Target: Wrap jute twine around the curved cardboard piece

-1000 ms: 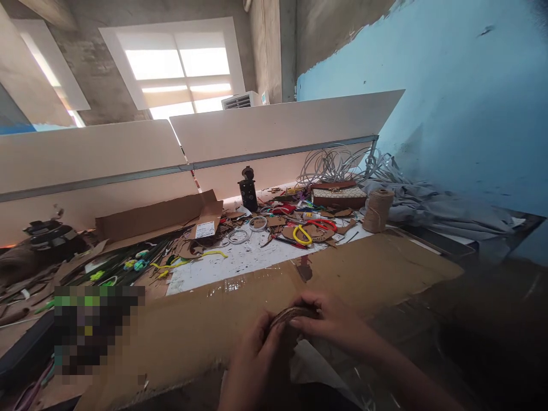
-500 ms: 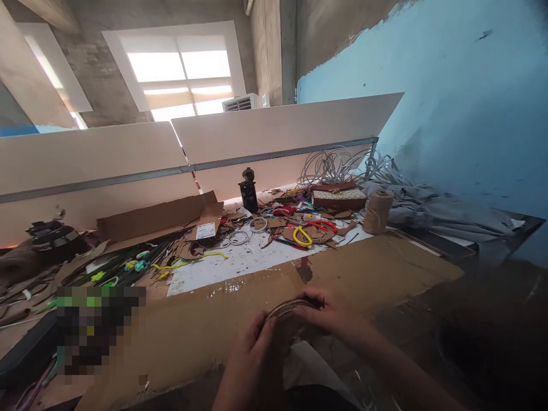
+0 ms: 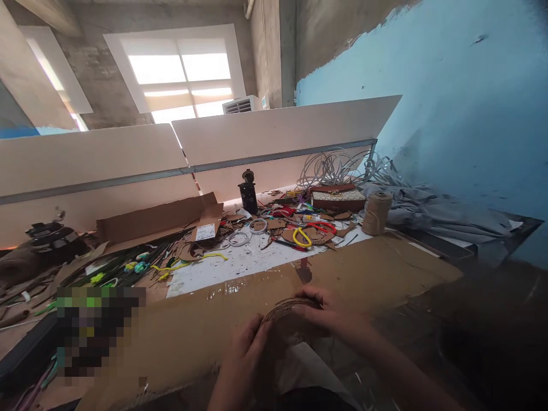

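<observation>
Here, the left hand (image 3: 246, 339) and right hand (image 3: 319, 308) curl their fingers shut on a bent brown strip (image 3: 285, 308), one at each end, by the near edge of the card sheet (image 3: 184, 325). Behind stands a black cup (image 3: 249, 198), lid (image 3: 247, 176) up; its inside is hidden. The bag (image 3: 338, 200) beside the twine (image 3: 377, 214) looks closed, hiding what it holds.

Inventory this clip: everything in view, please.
curved layered piece: one, brown, front centre
cardboard sheet: one, brown, foreground
twine spool: one, beige, right
handbag: one, brown and white, centre-right
crumpled material: uncounted, grey, right
coiled strands: uncounted, grey-white, back right
canister: one, black, back centre
rings: two, white, centre
windows: two, white, upper left
small clutter: uncounted, mixed, mid-frame
left hand: one, bare, at piece's left
right hand: one, bare, at piece's right
</observation>
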The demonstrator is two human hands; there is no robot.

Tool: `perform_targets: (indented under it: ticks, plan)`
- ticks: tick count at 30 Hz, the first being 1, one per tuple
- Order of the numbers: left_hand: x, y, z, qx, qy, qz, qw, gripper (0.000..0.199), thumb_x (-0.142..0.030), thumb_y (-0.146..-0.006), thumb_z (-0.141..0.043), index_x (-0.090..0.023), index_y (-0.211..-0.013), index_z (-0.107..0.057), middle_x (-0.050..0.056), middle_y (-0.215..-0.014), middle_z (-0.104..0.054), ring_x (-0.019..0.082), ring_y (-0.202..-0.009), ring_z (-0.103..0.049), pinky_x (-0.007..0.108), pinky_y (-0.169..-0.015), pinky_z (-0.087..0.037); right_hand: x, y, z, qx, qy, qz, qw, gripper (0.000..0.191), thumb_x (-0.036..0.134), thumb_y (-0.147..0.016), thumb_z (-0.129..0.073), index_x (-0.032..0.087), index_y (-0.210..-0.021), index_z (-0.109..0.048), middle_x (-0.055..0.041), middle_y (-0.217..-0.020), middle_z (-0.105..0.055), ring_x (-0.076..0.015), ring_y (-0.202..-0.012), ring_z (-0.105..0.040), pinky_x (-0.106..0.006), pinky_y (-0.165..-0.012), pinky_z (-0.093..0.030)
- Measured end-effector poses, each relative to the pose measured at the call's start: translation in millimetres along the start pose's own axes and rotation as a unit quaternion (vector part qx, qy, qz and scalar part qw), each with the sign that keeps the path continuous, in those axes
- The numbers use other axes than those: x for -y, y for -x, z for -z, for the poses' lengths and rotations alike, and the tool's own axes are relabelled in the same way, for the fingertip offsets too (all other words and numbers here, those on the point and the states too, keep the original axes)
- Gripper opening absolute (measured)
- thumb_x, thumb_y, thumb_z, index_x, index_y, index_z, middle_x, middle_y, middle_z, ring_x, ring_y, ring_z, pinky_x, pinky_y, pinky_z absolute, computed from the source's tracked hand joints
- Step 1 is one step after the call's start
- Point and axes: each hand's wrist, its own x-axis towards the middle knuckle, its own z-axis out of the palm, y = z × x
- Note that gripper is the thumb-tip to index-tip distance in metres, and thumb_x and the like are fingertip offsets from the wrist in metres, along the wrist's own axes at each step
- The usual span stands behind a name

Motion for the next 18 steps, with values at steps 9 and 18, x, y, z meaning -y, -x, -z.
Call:
perform_targets:
  ticks: [9,18]
  plan:
    - [-1,-27,8.6,0.069,0.099,0.023,0.992,0.057,-0.069,-0.075,-0.072,-0.017,-0.098,-0.07,0.007,-0.089,-0.074,0.026,-0.085,-0.07,0.033,-0.075,-0.054,-11,-20,5,-0.076,-0.113,0.043,0.99,0.045,0.058,-0.071,-0.08,0.017,-0.082,-0.068,-0.0011,-0.076,-0.067,-0.0175,-0.07,-0.061,-0.028,-0.067,-0.046]
    - [-40,-80,27.5,0.108,0.026,-0.027,0.993,0.048,-0.063,-0.083,-0.065,-0.016,-0.094,-0.063,0.009,-0.08,-0.075,0.022,-0.069,-0.072,0.03,-0.065,-0.054,21,-65,33,-0.019,-0.081,0.043,0.996,0.052,0.06,-0.066,-0.084,0.016,-0.092,-0.073,-0.0041,-0.081,-0.071,-0.0199,-0.075,-0.064,-0.031,-0.07,-0.047]
